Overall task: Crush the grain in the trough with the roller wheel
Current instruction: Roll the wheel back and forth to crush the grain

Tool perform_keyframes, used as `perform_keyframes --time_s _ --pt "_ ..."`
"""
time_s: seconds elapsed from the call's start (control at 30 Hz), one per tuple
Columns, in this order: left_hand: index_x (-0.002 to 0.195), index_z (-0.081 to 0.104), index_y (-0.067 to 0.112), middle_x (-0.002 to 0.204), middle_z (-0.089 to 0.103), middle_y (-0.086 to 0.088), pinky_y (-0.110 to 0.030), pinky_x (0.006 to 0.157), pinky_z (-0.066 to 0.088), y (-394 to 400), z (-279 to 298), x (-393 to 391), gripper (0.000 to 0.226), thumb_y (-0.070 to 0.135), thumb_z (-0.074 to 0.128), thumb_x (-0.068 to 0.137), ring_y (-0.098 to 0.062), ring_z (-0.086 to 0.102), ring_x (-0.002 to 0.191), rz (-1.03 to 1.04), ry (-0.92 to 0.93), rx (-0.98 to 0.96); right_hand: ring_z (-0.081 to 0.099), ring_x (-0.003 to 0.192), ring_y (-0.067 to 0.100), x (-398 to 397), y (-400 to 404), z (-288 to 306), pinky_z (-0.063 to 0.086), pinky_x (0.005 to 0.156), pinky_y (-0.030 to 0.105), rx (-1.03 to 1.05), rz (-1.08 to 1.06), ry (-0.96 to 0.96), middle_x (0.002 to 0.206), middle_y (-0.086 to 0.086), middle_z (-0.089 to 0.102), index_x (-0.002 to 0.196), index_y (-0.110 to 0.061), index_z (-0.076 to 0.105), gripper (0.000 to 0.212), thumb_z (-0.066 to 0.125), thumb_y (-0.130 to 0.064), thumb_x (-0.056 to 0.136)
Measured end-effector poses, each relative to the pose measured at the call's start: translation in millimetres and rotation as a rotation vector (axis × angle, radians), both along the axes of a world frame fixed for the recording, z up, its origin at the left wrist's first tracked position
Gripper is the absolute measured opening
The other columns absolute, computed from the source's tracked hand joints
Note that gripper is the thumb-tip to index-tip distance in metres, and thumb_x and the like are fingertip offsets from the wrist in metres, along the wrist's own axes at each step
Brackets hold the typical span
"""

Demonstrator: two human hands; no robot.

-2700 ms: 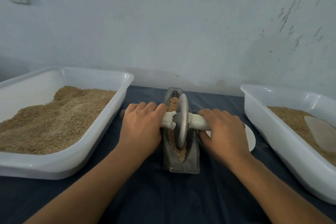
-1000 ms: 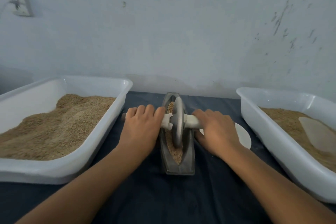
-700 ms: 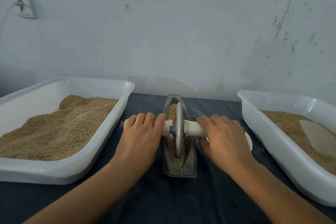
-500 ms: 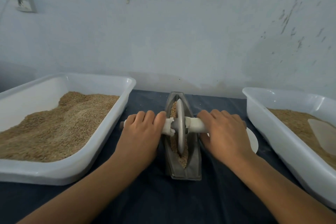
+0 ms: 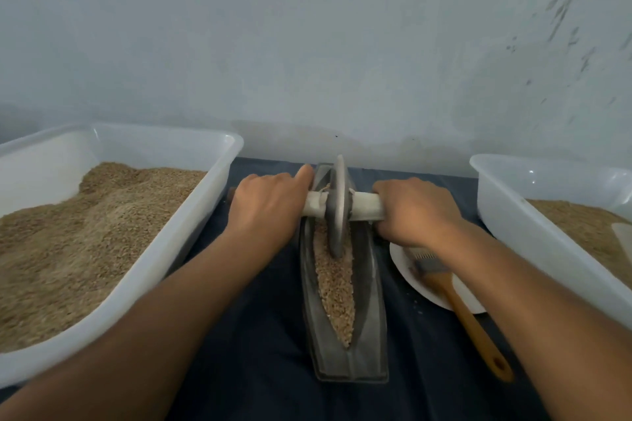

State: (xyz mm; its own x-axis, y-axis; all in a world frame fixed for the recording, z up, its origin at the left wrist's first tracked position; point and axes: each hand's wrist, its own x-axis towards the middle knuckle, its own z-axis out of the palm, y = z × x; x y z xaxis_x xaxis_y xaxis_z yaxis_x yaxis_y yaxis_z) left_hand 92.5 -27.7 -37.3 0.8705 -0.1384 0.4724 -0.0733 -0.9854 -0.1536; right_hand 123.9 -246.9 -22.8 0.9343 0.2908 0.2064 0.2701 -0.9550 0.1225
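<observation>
Since half a second back you've shoved the roller wheel [image 5: 337,207] out to the far end of the trough [image 5: 367,311], so the near stretch of grain [image 5: 335,287] is uncovered; your left hand [image 5: 265,210] is wrapped round the white axle [image 5: 366,210] on its side, your right hand [image 5: 415,212] clamped on the other end, wheel upright between them; trough sits on the dark cloth [image 5: 256,369] between two white tubs of grain, left tub [image 5: 191,236] and right tub [image 5: 533,239]; a wooden-handled brush [image 5: 455,301] lies across a white plate [image 5: 410,272] just right of the trough.
</observation>
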Motion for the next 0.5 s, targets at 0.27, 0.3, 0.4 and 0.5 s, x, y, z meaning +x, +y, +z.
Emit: perform_keyframes --time_s 0.27,0.3,0.4,0.5 --pt "0.141 0.036 0.043 0.111 0.065 -0.001 -0.040 0.068 0.045 3 9 30 0.067 0.021 0.067 0.086 -0.029 0.063 0.099 0.018 0.154 -0.120 0.063 0.067 0.018 38 12 23 0.048 0.058 0.027 -0.079 -0.019 0.248 0.076 -0.002 0.066 0.088 -0.023 0.064 0.022 0.073 -0.035 0.072" --pt "0.139 0.039 0.044 0.111 0.065 0.000 -0.040 0.070 0.047 4 9 32 0.065 0.022 0.068 0.085 -0.029 0.062 0.100 0.024 0.170 -0.137 0.064 0.067 0.019 40 14 26 0.049 0.059 0.027 -0.078 -0.024 0.276 0.076 0.000 0.066 0.088 -0.021 0.065 0.022 0.075 -0.033 0.071" --pt "0.133 0.045 0.045 0.112 0.065 0.003 -0.038 0.068 0.042 4 8 35 0.057 0.025 0.069 0.085 -0.027 0.062 0.101 0.037 0.171 -0.166 0.063 0.070 0.019 44 19 32 0.046 0.058 0.027 -0.089 -0.031 0.340 0.080 0.002 0.065 0.092 -0.017 0.067 0.026 0.079 -0.028 0.071" --pt "0.137 0.043 0.044 0.112 0.064 0.001 -0.037 0.065 0.040 2 6 32 0.058 0.026 0.066 0.087 -0.026 0.062 0.100 0.065 0.144 -0.153 0.063 0.071 0.018 41 19 32 0.046 0.060 0.028 -0.080 -0.031 0.312 0.081 -0.001 0.064 0.090 -0.022 0.063 0.026 0.077 -0.030 0.070"
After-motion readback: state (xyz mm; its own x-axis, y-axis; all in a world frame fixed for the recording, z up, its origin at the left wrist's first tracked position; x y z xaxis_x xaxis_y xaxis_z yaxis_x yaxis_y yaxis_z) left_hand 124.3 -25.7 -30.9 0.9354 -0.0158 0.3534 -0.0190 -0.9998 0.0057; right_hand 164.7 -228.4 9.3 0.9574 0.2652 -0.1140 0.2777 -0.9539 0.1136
